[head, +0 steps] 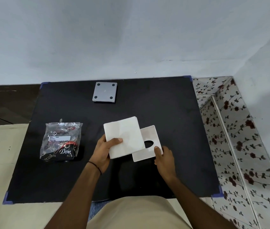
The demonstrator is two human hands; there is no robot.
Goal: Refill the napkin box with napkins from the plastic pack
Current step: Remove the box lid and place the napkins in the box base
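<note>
Left hand [103, 152] grips a stack of white napkins [124, 137], thumb on top near the stack's near-left corner, fingers underneath. Stack is held above the black table [172, 109], roughly centre, tilted a bit clockwise.

Right hand [164, 158] pinches the near-right corner of the napkin box [149, 144]: white, square, with a dark oval slot facing up. The stack overlaps the box's left part and covers the left end of the slot. Can't tell if the box rests on the table or is lifted.

Plastic pack [61, 141] lies towards the table's left edge, well apart from both hands, clear film crumpled, "Dove" print visible, looks mostly emptied.

Grey square plate [104, 92] with four dark round pads sits near the far edge, about mid-width, nothing touching it.

Thin dark band [96, 166] on the left wrist.
</note>
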